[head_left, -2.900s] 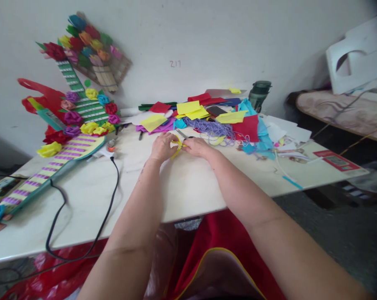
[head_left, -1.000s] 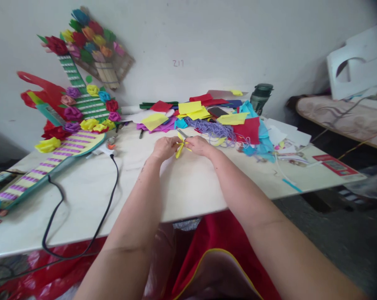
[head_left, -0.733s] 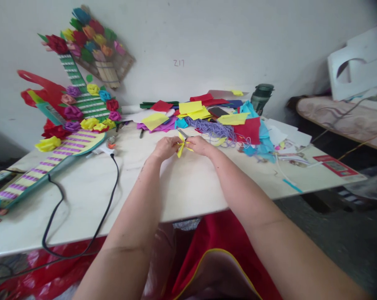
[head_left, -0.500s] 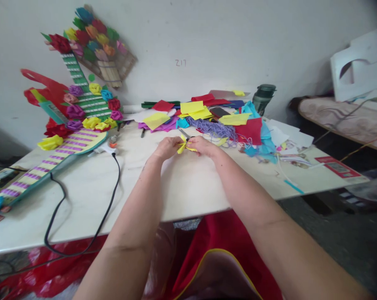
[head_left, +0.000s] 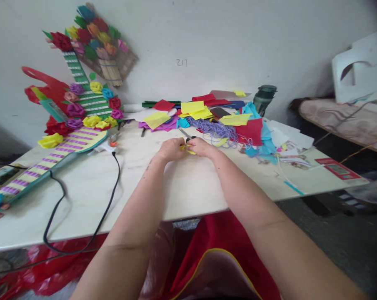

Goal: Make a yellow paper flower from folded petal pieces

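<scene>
My left hand (head_left: pixel 169 150) and my right hand (head_left: pixel 200 146) meet at the middle of the white table (head_left: pixel 188 187), fingers closed. Between them they pinch a small folded yellow paper piece (head_left: pixel 185 148), mostly hidden by the fingers. Scissors (head_left: pixel 186 135) lie just beyond my hands. Behind them spreads a heap of coloured paper sheets (head_left: pixel 207 114) and a tangle of purple string (head_left: pixel 211 128).
A paper-flower decoration (head_left: pixel 78 112) stands at the left against the wall. A glue gun (head_left: pixel 108 145) with a black cord (head_left: pixel 82 196) lies near it. A dark green bottle (head_left: pixel 263 98) stands behind the papers. A red card (head_left: pixel 336 163) lies at the table's right end.
The yellow piece was spread out and visible between my fingers; now my hands have closed together over it and lowered toward the table.
</scene>
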`<state>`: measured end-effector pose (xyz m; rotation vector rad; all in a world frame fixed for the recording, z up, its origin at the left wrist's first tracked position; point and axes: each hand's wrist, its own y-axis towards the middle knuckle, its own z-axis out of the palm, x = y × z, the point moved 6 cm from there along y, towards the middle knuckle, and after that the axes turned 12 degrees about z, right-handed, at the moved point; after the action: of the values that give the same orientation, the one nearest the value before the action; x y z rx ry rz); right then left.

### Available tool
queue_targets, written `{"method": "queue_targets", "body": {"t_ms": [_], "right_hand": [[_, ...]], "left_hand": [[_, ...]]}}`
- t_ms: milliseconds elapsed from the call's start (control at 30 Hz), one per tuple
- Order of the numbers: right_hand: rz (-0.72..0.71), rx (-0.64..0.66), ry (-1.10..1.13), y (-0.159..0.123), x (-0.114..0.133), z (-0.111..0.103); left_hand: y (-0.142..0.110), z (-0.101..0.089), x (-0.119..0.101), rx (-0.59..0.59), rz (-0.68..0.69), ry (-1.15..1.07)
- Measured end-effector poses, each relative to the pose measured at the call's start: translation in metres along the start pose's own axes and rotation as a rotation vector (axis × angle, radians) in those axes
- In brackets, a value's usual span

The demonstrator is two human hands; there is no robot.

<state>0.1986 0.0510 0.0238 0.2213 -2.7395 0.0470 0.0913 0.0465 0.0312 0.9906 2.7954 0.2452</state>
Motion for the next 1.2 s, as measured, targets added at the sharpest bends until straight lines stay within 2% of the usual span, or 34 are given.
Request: {"method": "queue_targets", "body": {"t_ms": [267,500,700,933,1200], "right_hand": [[0.01,-0.057,-0.082,0.001,0.0,0.0],[-0.018,-0.155,-0.025,0.001,0.001,0.0],[-0.037,-0.148,-0.16,-0.007,0.007,-0.003],[-0.061,-0.167,-0.261,-0.008,0.01,-0.001],[-0.011,-0.158,-0.326,-0.006,0.011,0.0]], "left_hand": [[0.004,0.004,0.004,-0.035,-0.009,0.023],[0.003,0.002,0.011,-0.054,-0.051,0.058],[0.001,0.001,0.009,-0.016,-0.075,0.064],[0.002,-0.002,0.007,-0.042,-0.072,0.112],[0.001,-0.003,0.009,-0.074,-0.093,0.074]]}}
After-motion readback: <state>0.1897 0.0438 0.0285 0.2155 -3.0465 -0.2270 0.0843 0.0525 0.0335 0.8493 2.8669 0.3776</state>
